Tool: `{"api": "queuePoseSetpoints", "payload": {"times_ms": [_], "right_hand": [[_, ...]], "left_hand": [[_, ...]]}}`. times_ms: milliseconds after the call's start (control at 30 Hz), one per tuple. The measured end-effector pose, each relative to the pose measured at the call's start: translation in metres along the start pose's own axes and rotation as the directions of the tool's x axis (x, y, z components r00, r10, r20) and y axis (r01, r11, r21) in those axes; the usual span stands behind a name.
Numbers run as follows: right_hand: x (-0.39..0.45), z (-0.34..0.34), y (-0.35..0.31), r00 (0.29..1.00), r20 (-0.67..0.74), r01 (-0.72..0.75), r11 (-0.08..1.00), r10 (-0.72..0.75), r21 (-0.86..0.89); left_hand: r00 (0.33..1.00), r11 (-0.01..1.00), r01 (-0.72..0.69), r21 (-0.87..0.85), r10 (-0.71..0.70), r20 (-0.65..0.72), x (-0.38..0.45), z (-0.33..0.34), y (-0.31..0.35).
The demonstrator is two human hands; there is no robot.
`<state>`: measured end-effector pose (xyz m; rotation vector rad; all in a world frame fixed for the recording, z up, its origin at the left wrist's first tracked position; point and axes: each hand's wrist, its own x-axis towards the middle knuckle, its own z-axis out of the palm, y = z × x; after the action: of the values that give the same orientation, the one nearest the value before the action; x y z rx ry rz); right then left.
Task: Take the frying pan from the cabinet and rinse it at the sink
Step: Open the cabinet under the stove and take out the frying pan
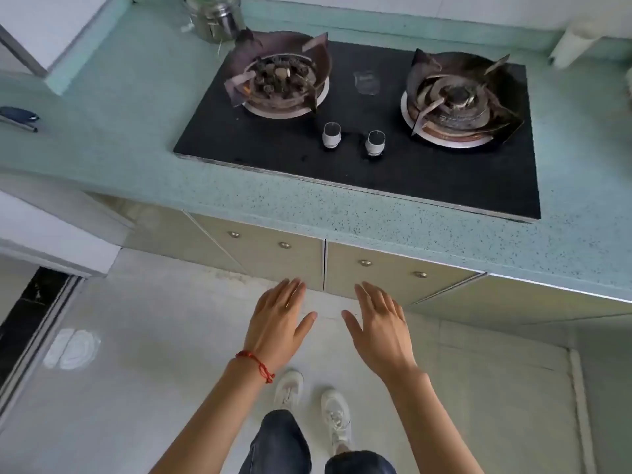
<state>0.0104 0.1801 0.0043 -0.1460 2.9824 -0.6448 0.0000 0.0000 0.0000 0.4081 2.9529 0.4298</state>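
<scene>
Kitchen: pale green speckled countertop [307, 200] with a black two-burner gas hob [359, 159] set into it, seen from above; a steel canister [213, 18] stands at the back left corner of the hob, and a dark pen-like item [18, 118] lies on the counter at far left

Floor: pale tile [136, 354], my white shoes and jeans at the bottom of the view

Cabinet: two beige cabinet doors under the hob, the left door [266, 258] and the right door [393, 275], meeting at a dark vertical seam; both are closed and each shows two small round metal fittings near its top edge

Frying pan: not in view; I judge it sits behind these doors, though I cannot tell which side

Left hand: my left hand [278, 323], red cord at the wrist, reaches toward the lower edge of the left door, fingers straight and close together, thumb out, holding nothing

Right hand: my right hand [378, 323] mirrors it below the right door, fingers extended and slightly spread, empty; neither hand clearly touches a door

Step in hand: opening the cabinet, the task barely begun

How I do it well: I see no proper handle, so I hook fingertips behind each door's edge near the seam and pull evenly outward, stepping my feet back so the doors swing free of my shins

Caution: open wide enough to see inside before reaching for the pan
</scene>
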Motion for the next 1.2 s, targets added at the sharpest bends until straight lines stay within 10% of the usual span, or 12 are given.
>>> {"api": "queuePoseSetpoints", "payload": {"times_ms": [100, 167, 333, 467, 833, 1033, 1200], "right_hand": [[0.029, 0.025, -0.006, 0.987, 0.037, -0.159, 0.964, 0.155, 0.215], [0.050, 0.041, -0.011, 0.937, 0.114, -0.346, 0.826, 0.331, 0.445], [0.101, 0.073, -0.020, 0.700, 0.382, -0.405, -0.105, 0.603, 0.908], [0.128, 0.083, -0.018, 0.704, 0.438, -0.210, -0.425, 0.560, 0.881], [0.145, 0.098, -0.014, 0.711, 0.450, -0.053, -0.598, 0.540, 0.800], [0.102, 0.101, -0.027, 0.579, 0.463, -0.158, -0.465, 0.671, 0.871], [0.053, 0.106, -0.036, 0.433, 0.366, -0.399, -0.189, 0.824, 0.897]], "left_hand": [[0.992, 0.939, 0.116, -0.323, -0.126, -0.012, 0.027, 0.019, -0.018], [0.955, 0.726, 0.297, -0.620, -0.244, 0.172, 0.051, 0.032, -0.029], [0.806, -0.025, 0.463, -0.886, -0.404, 0.433, 0.106, 0.052, -0.033], [0.811, -0.376, 0.367, -0.851, -0.319, 0.490, 0.136, 0.059, -0.028], [0.808, -0.572, 0.285, -0.769, -0.288, 0.514, 0.145, 0.069, -0.036], [0.696, -0.472, 0.341, -0.813, -0.455, 0.556, 0.103, 0.071, -0.033], [0.602, -0.171, 0.481, -0.860, -0.649, 0.465, 0.052, 0.079, -0.042]]}}
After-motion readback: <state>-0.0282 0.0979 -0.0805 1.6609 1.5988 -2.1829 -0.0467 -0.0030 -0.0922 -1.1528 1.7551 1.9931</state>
